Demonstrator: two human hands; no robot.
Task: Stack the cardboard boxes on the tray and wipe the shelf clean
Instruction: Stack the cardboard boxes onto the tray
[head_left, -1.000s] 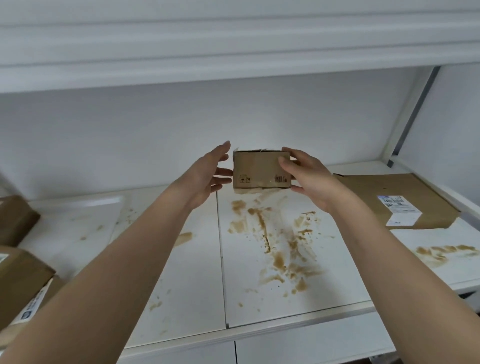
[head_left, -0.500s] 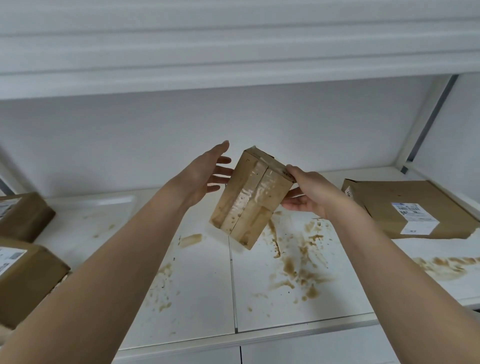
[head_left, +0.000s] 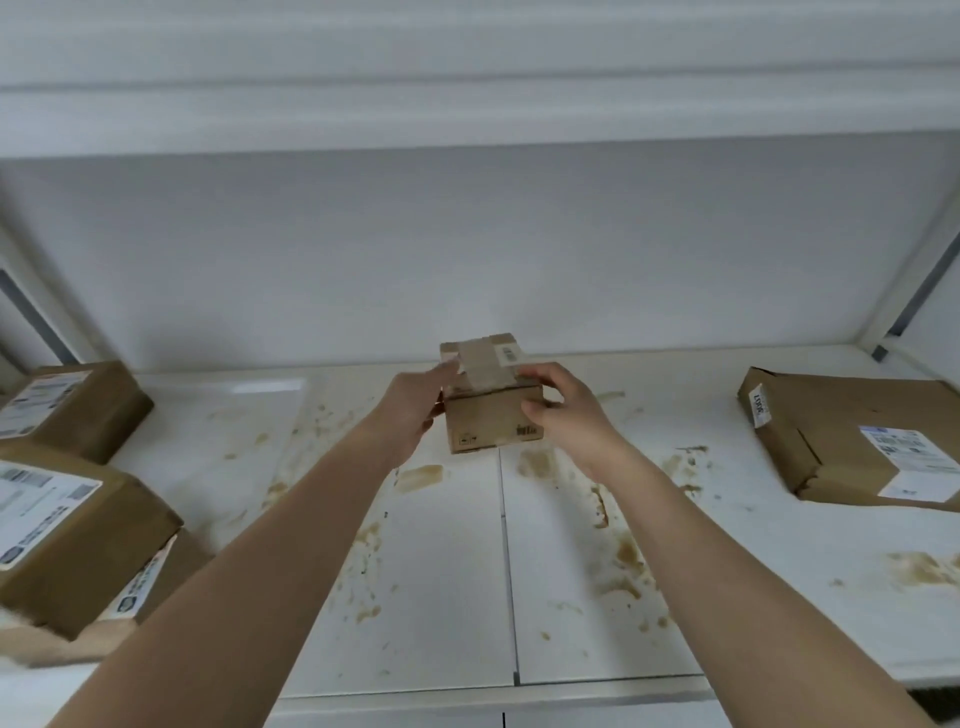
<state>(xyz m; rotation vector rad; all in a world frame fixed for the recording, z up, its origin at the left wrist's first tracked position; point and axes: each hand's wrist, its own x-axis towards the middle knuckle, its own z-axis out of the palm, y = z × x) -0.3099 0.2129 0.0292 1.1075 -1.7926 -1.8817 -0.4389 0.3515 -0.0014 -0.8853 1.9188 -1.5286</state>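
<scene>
I hold a small taped cardboard box (head_left: 488, 410) level over the middle of the white shelf (head_left: 441, 597). My left hand (head_left: 415, 410) grips its left side. My right hand (head_left: 563, 410) grips its right side, thumb on the front face and fingers over the top. Brown stains spread across the shelf below and in front of the box. A white tray (head_left: 234, 415) lies on the shelf at the left. Three brown boxes stand at the far left (head_left: 78, 405) (head_left: 67, 540), one partly under another (head_left: 150, 582). A flat box (head_left: 852, 436) lies at the right.
The shelf's back wall (head_left: 467, 260) is close behind the held box, and an upper shelf (head_left: 467, 104) hangs overhead. Upright posts stand at the left (head_left: 31, 312) and right (head_left: 919, 291) corners. The shelf's front edge (head_left: 493, 691) runs below my forearms.
The small box has turned from tilted on end to level, top face up. My left hand, open beside it before, now grips its left side. The view has shifted left, showing more left boxes.
</scene>
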